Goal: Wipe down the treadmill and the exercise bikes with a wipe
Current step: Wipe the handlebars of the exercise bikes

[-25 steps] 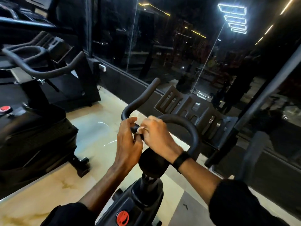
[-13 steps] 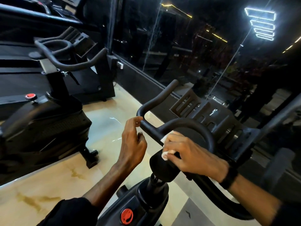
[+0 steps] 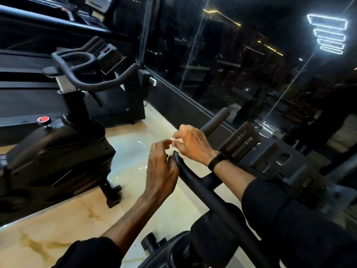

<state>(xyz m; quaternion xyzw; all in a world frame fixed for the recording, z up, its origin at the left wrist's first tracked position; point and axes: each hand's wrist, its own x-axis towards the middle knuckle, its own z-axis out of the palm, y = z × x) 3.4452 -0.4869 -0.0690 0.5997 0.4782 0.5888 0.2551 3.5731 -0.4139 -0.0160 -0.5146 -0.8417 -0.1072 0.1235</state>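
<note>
Right hand pinches white wipe against near bike handlebar, center. Left hand curled around bar edge, fingertips touching wipe. Second bike left, open floor between. Treadmill far left.

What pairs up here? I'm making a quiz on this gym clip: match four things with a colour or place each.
Things:
1. wipe
2. knob on the far bike
3. wristband
4. left hand

Descriptions:
A. red
B. on the right wrist
C. white, under the right hand
D. on the near handlebar

Pairs: 1-C, 2-A, 3-B, 4-D
</note>
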